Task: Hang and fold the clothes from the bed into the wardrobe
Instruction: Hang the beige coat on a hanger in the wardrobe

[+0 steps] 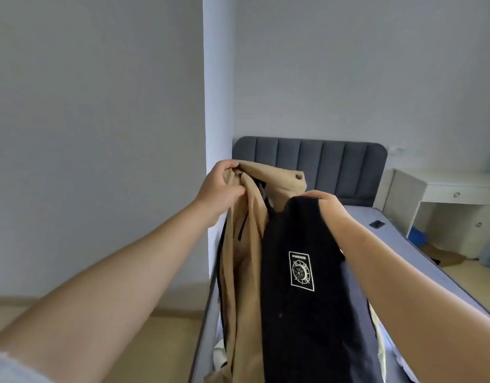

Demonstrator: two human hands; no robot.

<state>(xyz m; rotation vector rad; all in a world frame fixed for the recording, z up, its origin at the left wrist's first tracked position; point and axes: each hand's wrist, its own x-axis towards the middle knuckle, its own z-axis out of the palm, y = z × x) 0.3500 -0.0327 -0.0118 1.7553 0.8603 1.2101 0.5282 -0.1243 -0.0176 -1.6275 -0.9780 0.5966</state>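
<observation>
The left hand (224, 186) is pinching the top edge of a tan garment (246, 272), its grip curling tight round the bunched cloth. Just beside it a black garment (301, 313) with a white patch is hanging; whether the two are one piece I cannot tell. The right hand (330, 207) is gripping the black top edge, fingers hidden behind the cloth. Both are being held up above the foot of the bed (398, 233), long axis running top to bottom, upper ends pointing at the ceiling and lower ends trailing out of view. This is looking like the lifting step; next, the cloth is probably needing sorting and carrying to the wardrobe, which is not showing here.
</observation>
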